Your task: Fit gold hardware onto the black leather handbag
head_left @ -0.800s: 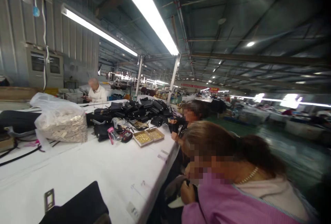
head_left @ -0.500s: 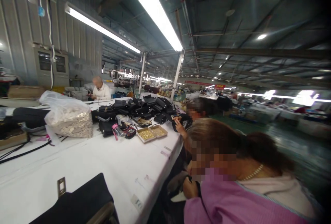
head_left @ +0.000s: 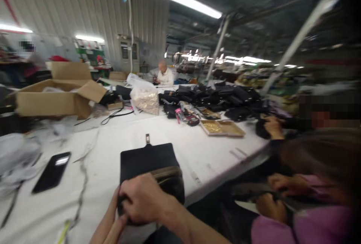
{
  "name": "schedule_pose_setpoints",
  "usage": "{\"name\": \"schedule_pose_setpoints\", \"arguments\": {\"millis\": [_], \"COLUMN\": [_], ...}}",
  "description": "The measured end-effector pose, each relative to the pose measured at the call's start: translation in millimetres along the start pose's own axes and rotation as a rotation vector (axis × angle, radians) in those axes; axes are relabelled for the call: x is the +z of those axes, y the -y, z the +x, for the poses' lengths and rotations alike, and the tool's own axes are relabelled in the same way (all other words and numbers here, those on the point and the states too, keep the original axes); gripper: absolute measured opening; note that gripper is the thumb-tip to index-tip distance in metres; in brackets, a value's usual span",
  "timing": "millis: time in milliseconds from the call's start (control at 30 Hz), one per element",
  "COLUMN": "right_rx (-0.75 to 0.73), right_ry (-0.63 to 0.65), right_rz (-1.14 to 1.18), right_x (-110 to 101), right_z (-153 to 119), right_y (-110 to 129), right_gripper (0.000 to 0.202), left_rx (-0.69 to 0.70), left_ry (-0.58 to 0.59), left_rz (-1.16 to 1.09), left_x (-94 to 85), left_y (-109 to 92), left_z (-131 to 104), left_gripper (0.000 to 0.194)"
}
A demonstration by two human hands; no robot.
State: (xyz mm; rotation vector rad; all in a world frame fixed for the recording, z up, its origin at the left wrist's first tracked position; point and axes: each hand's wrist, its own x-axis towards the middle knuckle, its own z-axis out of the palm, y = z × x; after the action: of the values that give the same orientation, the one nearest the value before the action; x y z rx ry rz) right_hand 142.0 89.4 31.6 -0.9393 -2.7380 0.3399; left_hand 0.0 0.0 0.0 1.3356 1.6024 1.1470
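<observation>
A black bag (head_left: 146, 159) lies on the white table (head_left: 113, 135) right in front of me, its flap spread away from me with a small metal clasp (head_left: 147, 138) at the far edge. My right hand (head_left: 142, 199) is closed over the bag's near end, where a brownish opening shows. My left hand (head_left: 109, 225) comes in low beneath it and holds the bag's near left corner; only part of that hand shows. The picture is blurred by motion.
A dark phone (head_left: 50, 172) lies to the left. Behind are an open cardboard box (head_left: 56, 99), a plastic sack of metal parts (head_left: 145, 99), a heap of black bags (head_left: 217, 99) and trays of gold hardware (head_left: 222, 127). A co-worker in pink (head_left: 310, 206) sits close on the right.
The view has swung down and to the left. My two hands and the whole black bag have come into sight, along with the phone and the cardboard box.
</observation>
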Motion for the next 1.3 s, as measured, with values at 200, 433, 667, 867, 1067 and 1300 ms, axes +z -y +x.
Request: {"name": "schedule_pose_setpoints", "arguments": {"millis": [200, 433, 667, 867, 1067, 1300], "right_rx": [0.085, 0.036, 0.111, 0.272, 0.073, 0.182], "right_ry": [-0.087, -0.123, -0.115, -0.179, -0.128, -0.092], "right_rz": [0.168, 0.189, 0.048, 0.384, 0.328, 0.221], "right_x": [14.5, 9.6, 8.0, 11.2, -1.4, 4.5], "right_z": [-2.6, -11.8, -16.9, -22.2, -26.9, -21.7], "right_y": [-2.5, -2.0, 7.7, 7.4, -6.0, -10.2], "right_gripper": [0.008, 0.003, 0.008, 0.023, 0.034, 0.015], "left_rx": [0.076, 0.116, 0.03, -0.026, -0.025, -0.055], "left_ry": [-0.039, 0.011, -0.083, -0.1, -0.072, -0.075], "left_rz": [0.213, 0.201, 0.126, 0.11, 0.052, -0.028], "left_x": [-39.3, -27.6, -23.0, -22.4, -23.8, -22.9], "left_y": [11.6, 1.6, 27.5, 15.5, 24.1, 27.2], "left_z": [-7.6, -6.9, -11.1, -10.3, -8.0, -9.0], "left_gripper": [0.051, 0.032, 0.037, 0.036, 0.039, 0.044]}}
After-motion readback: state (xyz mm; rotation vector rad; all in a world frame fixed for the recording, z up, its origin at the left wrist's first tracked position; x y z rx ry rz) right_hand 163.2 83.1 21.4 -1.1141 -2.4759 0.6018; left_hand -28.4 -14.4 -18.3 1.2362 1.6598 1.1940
